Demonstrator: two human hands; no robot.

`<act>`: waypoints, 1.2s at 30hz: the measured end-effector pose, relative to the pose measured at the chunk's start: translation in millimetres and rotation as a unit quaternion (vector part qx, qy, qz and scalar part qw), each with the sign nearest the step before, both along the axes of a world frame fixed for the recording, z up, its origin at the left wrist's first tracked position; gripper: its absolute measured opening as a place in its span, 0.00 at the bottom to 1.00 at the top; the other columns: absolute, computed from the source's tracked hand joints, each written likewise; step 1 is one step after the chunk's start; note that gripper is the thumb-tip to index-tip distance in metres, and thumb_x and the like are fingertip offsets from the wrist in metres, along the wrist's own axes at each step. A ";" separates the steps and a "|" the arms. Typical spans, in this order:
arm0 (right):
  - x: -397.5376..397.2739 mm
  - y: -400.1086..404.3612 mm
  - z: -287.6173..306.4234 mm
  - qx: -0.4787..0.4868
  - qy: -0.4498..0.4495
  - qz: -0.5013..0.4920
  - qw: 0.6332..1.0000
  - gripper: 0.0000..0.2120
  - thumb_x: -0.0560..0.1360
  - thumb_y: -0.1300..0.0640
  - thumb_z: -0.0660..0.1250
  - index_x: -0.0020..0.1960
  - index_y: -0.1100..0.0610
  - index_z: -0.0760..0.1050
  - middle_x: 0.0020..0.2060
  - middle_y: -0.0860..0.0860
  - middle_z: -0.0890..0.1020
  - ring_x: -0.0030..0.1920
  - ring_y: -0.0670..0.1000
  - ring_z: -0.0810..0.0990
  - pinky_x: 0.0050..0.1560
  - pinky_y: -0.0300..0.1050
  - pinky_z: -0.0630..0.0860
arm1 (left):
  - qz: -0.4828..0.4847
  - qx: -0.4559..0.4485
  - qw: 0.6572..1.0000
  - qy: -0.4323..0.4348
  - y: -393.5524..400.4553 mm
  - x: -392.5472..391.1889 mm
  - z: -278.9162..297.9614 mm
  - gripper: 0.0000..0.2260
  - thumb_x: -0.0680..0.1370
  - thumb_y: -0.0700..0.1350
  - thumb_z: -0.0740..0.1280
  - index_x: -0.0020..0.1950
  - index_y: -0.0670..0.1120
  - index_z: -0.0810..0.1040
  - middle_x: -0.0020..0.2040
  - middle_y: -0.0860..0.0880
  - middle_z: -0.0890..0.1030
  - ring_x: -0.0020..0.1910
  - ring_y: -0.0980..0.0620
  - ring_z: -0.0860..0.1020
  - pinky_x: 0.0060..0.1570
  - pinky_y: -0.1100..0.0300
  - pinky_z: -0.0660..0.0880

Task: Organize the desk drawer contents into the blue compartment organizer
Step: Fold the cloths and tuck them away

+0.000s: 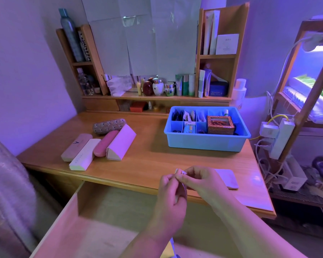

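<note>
Pinching a small white item (179,172) between both hands, my left hand (171,192) and right hand (201,180) are meeting above the open drawer (104,211); the blue compartment organizer (206,141) is sitting beyond them.

The desk (147,161) is smooth wood with a soft shine, and the open drawer (108,207) looks like paler, dull wood. The blue organizer (205,142) is smooth plastic. One glasses case (109,126) looks like patterned cloth, the pink case (105,143) looks smooth and dull, and the white folded case (122,141) looks like stiff card.
</note>
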State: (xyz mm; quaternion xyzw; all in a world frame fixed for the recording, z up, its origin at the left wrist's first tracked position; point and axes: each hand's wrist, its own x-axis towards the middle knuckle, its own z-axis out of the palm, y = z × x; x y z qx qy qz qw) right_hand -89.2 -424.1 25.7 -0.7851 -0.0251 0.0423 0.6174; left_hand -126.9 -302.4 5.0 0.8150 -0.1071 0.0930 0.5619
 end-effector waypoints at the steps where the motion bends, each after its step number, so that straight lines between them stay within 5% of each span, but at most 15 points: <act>1: 0.8 -3.0 -0.3 0.003 0.004 0.003 1.000 0.07 0.71 0.53 0.73 0.37 0.55 0.81 0.33 0.51 0.84 0.35 0.45 0.78 0.44 0.45 0.78 | -0.016 -0.016 0.999 0.030 3.1 0.4 4.5 0.23 0.77 0.29 0.58 0.67 0.50 0.70 0.53 0.48 0.70 0.46 0.60 0.74 0.50 0.72 0.69; 3: 1.8 -10.3 0.9 -0.020 -0.006 0.020 1.000 0.07 0.73 0.56 0.71 0.36 0.54 0.80 0.32 0.50 0.83 0.35 0.46 0.77 0.44 0.47 0.78 | -0.010 -0.015 0.999 0.045 13.0 5.4 11.2 0.23 0.77 0.31 0.61 0.65 0.55 0.70 0.57 0.50 0.72 0.51 0.63 0.73 0.51 0.76 0.66; 7: -0.2 -22.6 10.7 -0.142 -0.059 0.128 0.980 0.08 0.72 0.56 0.70 0.35 0.49 0.79 0.29 0.40 0.80 0.30 0.38 0.74 0.32 0.32 0.69 | -0.062 0.108 0.992 -0.013 28.3 18.4 23.4 0.26 0.74 0.38 0.68 0.69 0.55 0.68 0.65 0.60 0.67 0.65 0.68 0.65 0.63 0.75 0.59; 10: -0.8 -30.1 12.2 -0.187 -0.084 0.132 0.970 0.09 0.72 0.58 0.68 0.35 0.47 0.77 0.27 0.35 0.79 0.28 0.35 0.73 0.30 0.28 0.67 | -0.094 0.143 0.985 0.034 29.3 27.9 26.2 0.15 0.73 0.42 0.71 0.57 0.58 0.78 0.50 0.60 0.78 0.50 0.68 0.74 0.51 0.75 0.67; 12: -1.4 -33.6 6.3 -0.188 -0.090 0.105 0.972 0.10 0.73 0.58 0.68 0.35 0.47 0.75 0.25 0.37 0.76 0.27 0.38 0.71 0.28 0.30 0.66 | -0.091 0.118 0.986 0.071 28.1 32.3 25.7 0.04 0.73 0.43 0.72 0.44 0.53 0.82 0.38 0.56 0.81 0.38 0.62 0.75 0.42 0.65 0.72; 14: -4.0 -36.6 -1.4 -0.098 -0.054 0.104 0.988 0.06 0.74 0.57 0.69 0.39 0.50 0.75 0.25 0.40 0.75 0.28 0.40 0.69 0.28 0.32 0.64 | -0.091 0.073 0.988 0.100 25.3 34.3 21.3 0.04 0.73 0.41 0.71 0.38 0.47 0.81 0.34 0.53 0.80 0.34 0.58 0.74 0.38 0.59 0.71; 17: -7.7 -43.3 -14.4 -0.069 0.011 0.120 0.990 0.10 0.70 0.55 0.74 0.47 0.52 0.75 0.30 0.42 0.77 0.31 0.41 0.72 0.30 0.33 0.66 | -0.060 -0.023 0.990 0.128 18.4 34.8 12.7 0.03 0.74 0.38 0.70 0.40 0.45 0.80 0.33 0.50 0.79 0.33 0.54 0.73 0.35 0.60 0.69; 20: -8.3 -57.0 -34.7 -0.108 0.041 0.068 0.991 0.06 0.70 0.57 0.72 0.39 0.52 0.75 0.28 0.43 0.73 0.30 0.43 0.69 0.32 0.36 0.64 | -0.006 -0.080 0.984 0.158 6.8 33.0 -1.1 0.08 0.74 0.35 0.69 0.48 0.45 0.74 0.32 0.47 0.77 0.30 0.52 0.70 0.30 0.63 0.66; 23: -9.9 -75.9 -51.6 0.020 0.110 -0.011 0.994 0.07 0.71 0.61 0.70 0.36 0.54 0.75 0.30 0.48 0.73 0.32 0.48 0.70 0.38 0.42 0.66 | 0.001 -0.082 0.982 0.169 -10.1 30.7 -16.4 0.10 0.74 0.31 0.65 0.43 0.45 0.72 0.31 0.46 0.72 0.25 0.54 0.64 0.25 0.64 0.62; 27: -1.8 -96.6 -55.7 0.062 0.091 -0.135 0.985 0.07 0.73 0.62 0.69 0.47 0.52 0.76 0.28 0.47 0.75 0.27 0.45 0.72 0.29 0.37 0.69 | -0.015 -0.055 0.985 0.163 -40.2 40.6 -22.6 0.13 0.74 0.30 0.64 0.38 0.48 0.79 0.25 0.54 0.75 0.22 0.57 0.67 0.25 0.66 0.64; 31: 27.2 -117.8 -42.0 -0.011 0.014 -0.205 0.979 0.12 0.72 0.58 0.70 0.54 0.49 0.73 0.35 0.50 0.77 0.36 0.48 0.76 0.37 0.43 0.70 | -0.032 -0.072 0.981 0.175 -70.4 70.5 -16.5 0.12 0.75 0.36 0.66 0.52 0.51 0.80 0.28 0.54 0.73 0.25 0.52 0.68 0.30 0.58 0.74; 33: 41.9 -125.8 -36.1 -0.035 0.015 -0.190 0.981 0.18 0.71 0.60 0.70 0.58 0.49 0.71 0.40 0.54 0.79 0.38 0.50 0.76 0.35 0.42 0.70 | -0.036 -0.054 0.980 0.189 -80.8 84.3 -16.8 0.14 0.75 0.37 0.66 0.58 0.50 0.78 0.30 0.54 0.76 0.21 0.56 0.71 0.28 0.65 0.73; 36: 57.7 -131.5 -42.0 -0.121 0.014 -0.172 0.977 0.20 0.71 0.63 0.69 0.60 0.50 0.70 0.40 0.52 0.79 0.36 0.50 0.75 0.31 0.40 0.70 | -0.016 0.025 0.984 0.176 -88.5 97.4 -28.4 0.17 0.75 0.36 0.65 0.63 0.47 0.77 0.53 0.44 0.82 0.32 0.53 0.81 0.36 0.64 0.77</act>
